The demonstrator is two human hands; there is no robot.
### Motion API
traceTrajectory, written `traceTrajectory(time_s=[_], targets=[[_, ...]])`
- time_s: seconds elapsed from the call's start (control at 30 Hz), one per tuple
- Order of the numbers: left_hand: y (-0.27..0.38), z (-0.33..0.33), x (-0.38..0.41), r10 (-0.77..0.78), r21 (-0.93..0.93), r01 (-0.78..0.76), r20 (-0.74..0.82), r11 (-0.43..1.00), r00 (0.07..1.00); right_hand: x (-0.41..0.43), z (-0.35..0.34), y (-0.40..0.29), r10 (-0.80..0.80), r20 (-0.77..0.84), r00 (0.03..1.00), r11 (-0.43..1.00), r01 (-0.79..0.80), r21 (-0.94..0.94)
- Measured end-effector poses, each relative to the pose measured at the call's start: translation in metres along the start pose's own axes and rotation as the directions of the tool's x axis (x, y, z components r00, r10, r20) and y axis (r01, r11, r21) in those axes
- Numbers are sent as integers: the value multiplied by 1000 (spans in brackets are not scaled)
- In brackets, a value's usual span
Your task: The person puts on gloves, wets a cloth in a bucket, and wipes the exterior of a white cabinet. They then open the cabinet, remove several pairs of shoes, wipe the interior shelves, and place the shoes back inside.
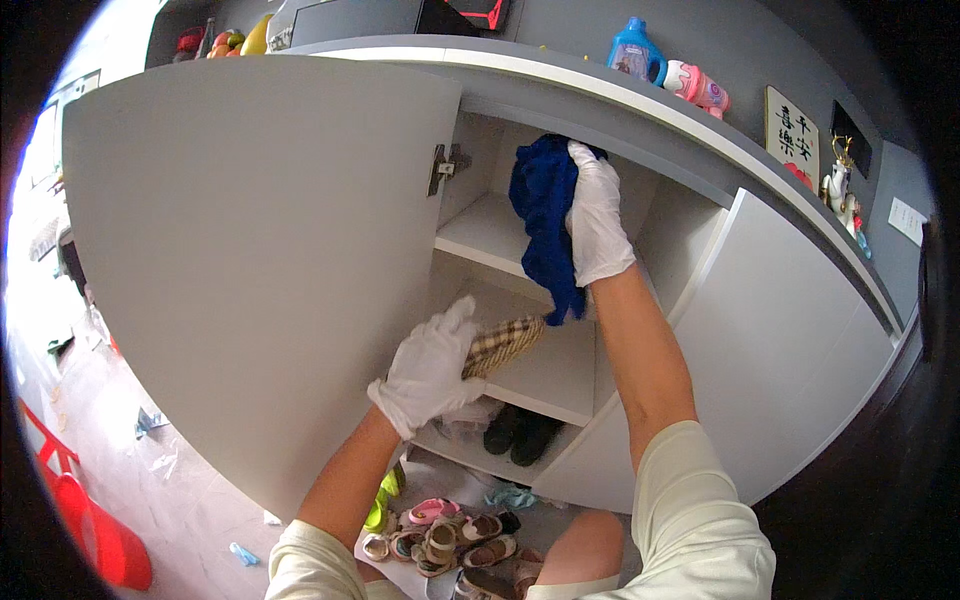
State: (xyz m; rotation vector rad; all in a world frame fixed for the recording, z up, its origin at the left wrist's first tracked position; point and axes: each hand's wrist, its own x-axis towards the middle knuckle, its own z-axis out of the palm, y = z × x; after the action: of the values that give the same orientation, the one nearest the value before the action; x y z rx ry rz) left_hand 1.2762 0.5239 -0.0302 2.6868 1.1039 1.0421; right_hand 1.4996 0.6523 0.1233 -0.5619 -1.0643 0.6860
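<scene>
My right hand (598, 214), in a white glove, grips a blue cloth (547, 217) that hangs down in front of the upper shelf (484, 225) of a cabinet. Its lower tip hangs close to a brown and cream checked item, perhaps a slipper (504, 346), at the middle shelf (555, 375). My left hand (435, 367), also gloved in white, is beside that checked item with its fingers partly spread; whether it holds the item I cannot tell. Dark shoes (517, 435) and a clear plastic bag (471, 416) lie in the lowest compartment.
The cabinet door (255, 262) stands open at the left. Several small shoes and sandals (439, 540) lie on the floor below. A blue bottle (634, 51) and a pink toy (697, 86) are on the cabinet top. A red bin (112, 540) is at lower left.
</scene>
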Motion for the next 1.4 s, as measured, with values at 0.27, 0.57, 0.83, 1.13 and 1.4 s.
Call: traceTrajectory(time_s=[0.27, 0.57, 0.83, 1.13, 1.4], targets=[[-21, -10, 53, 88, 116, -78, -79, 990, 993, -6, 0, 6, -157, 11, 987, 966, 156, -206], [-26, -2, 69, -4, 58, 3, 16, 998, 1000, -19, -7, -5, -50, 49, 998, 992, 55, -112], [-32, 4, 67, -20, 4, 20, -40, 1000, 999, 5, -49, -30, 137, -274, 952, 990, -124, 66], [-28, -8, 62, -41, -13, 41, 24, 999, 999, -38, 40, -34, -153, -209, 966, 970, 107, -216], [-29, 4, 72, -91, 10, 91, 32, 996, 995, 24, 39, 42, -66, 112, 992, 724, 125, -678]])
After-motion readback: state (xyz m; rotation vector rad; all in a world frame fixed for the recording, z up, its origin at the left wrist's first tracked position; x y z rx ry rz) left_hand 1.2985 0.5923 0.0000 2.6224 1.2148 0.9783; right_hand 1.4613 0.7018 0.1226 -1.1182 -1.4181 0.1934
